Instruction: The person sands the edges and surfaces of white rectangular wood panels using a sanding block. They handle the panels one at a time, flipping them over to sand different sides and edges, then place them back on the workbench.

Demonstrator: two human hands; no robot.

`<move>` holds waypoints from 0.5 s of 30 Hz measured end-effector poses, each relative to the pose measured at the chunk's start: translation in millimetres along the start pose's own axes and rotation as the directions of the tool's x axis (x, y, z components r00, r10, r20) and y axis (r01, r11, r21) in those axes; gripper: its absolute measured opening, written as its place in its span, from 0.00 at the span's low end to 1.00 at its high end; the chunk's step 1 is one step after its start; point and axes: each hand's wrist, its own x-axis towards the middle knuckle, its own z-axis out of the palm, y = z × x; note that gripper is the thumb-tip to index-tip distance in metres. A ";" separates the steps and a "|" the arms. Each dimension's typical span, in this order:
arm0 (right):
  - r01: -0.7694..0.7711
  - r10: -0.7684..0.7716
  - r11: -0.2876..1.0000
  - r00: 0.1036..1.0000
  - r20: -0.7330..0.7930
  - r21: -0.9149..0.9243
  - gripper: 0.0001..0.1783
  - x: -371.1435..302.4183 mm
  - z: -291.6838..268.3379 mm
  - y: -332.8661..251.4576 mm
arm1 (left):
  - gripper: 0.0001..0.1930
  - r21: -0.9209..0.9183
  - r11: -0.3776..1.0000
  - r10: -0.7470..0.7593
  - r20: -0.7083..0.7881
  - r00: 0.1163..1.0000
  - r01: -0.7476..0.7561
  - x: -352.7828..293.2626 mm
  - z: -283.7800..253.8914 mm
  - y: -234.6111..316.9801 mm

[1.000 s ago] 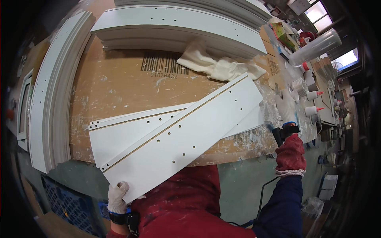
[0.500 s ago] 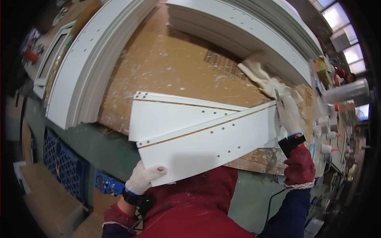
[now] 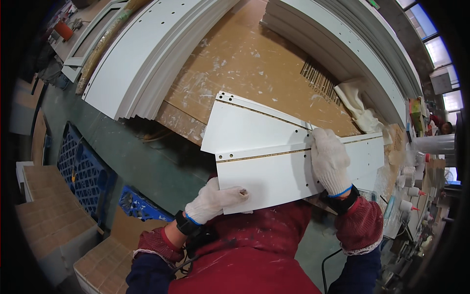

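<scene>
A white drilled panel (image 3: pixel 264 179) with a brown groove along its far edge lies across another white panel (image 3: pixel 249 122), its near-left end reaching over the table edge. My left hand (image 3: pixel 211 200), in a knitted glove, grips its near-left corner, thumb on top and fingers mostly hidden underneath. On the panel's middle, over the groove, rests my gloved right hand (image 3: pixel 332 159). Its fingers are bunched together; whatever they may hold is hidden. Both panels have small dark holes near their ends and middle.
A cardboard-covered worktable (image 3: pixel 235 59) carries a stack of white panels (image 3: pixel 132 49) at left and another panel stack (image 3: pixel 338 44) at far right. A crumpled off-white cloth (image 3: pixel 360 110) lies near the right one. Blue plastic crates (image 3: pixel 85 166) and cardboard boxes (image 3: pixel 54 210) stand at lower left.
My right hand has moved left from the panel's right end to its middle, along the groove. My left hand still grips the near-left corner. The whole view has shifted.
</scene>
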 end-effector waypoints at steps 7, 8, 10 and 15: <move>0.158 -0.159 0.980 0.987 -0.005 0.124 0.06 -4.3 10.6 -52.2 | 0.21 -0.007 1.000 0.025 0.067 0.997 -0.024 4.1 -5.9 -4.8; 0.203 -0.205 0.967 0.979 -0.007 0.154 0.07 -4.4 12.4 -67.1 | 0.22 -0.003 1.000 0.025 0.072 0.997 -0.024 4.8 -6.1 -5.3; 0.325 -0.322 0.917 0.945 -0.054 0.232 0.08 -3.9 16.8 -93.9 | 0.23 0.007 1.000 0.030 0.075 0.997 -0.030 7.9 -10.2 -10.2; 0.433 -0.491 0.794 0.871 0.029 0.426 0.07 -19.6 17.6 -148.8 | 0.25 0.805 -0.074 0.629 0.496 0.599 -0.589 19.9 -34.7 -32.6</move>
